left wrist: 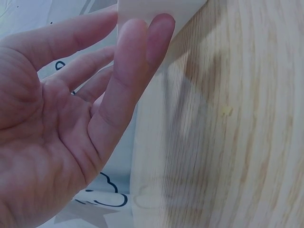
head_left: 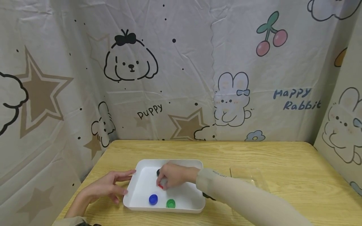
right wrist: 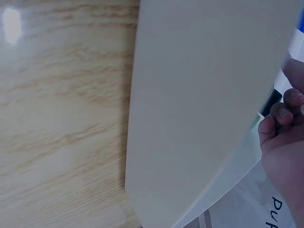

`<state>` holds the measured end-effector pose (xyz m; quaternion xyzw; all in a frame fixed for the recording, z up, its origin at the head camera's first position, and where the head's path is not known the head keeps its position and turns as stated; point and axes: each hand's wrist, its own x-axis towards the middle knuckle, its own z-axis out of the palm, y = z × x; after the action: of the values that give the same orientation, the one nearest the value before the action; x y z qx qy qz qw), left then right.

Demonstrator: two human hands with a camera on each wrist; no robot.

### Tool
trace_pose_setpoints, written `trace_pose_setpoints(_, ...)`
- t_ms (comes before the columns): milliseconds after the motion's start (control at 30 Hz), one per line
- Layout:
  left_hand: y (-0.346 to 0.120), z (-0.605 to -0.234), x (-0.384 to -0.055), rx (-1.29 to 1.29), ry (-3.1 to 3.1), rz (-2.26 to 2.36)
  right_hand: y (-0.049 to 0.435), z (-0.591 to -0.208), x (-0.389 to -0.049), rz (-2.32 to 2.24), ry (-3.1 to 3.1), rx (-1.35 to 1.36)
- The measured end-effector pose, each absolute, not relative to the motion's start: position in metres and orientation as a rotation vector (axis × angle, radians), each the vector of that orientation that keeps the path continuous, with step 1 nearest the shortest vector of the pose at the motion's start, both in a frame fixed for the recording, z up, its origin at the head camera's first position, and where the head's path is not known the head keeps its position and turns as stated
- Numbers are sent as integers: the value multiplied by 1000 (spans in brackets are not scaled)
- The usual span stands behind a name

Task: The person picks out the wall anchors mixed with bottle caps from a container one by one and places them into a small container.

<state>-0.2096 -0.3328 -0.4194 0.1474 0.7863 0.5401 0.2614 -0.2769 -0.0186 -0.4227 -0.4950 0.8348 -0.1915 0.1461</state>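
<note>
A white tray lies on the table. Inside it, my right hand pinches a red bottle cap at its curled fingertips, low over the tray floor. Beside that hand a black cap is partly hidden by the knuckles. Nearer the front wall lie a blue bottle cap and a green bottle cap. My left hand touches the tray's left wall with fingers and thumb extended. In the left wrist view, fingertips rest against the white tray wall.
A transparent plastic piece lies on the wooden table right of the tray, partly behind my right sleeve. A printed cloth hangs behind the table and along both sides.
</note>
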Motion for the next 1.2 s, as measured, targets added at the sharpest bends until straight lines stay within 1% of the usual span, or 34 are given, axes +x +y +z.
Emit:
trace_pose_setpoints(533,-333,-420,-209,409,2128,1459,-5,-413,-280,-736,2243,-1486)
trace_pose_setpoints(933,-331,-420,-209,393,2141,1458,20,-404,-279,-826,2196,-1420)
trace_pose_setpoints(1200,-332,-421,-209,403,2132,1473,40,-392,-277,-847,2216,-1400)
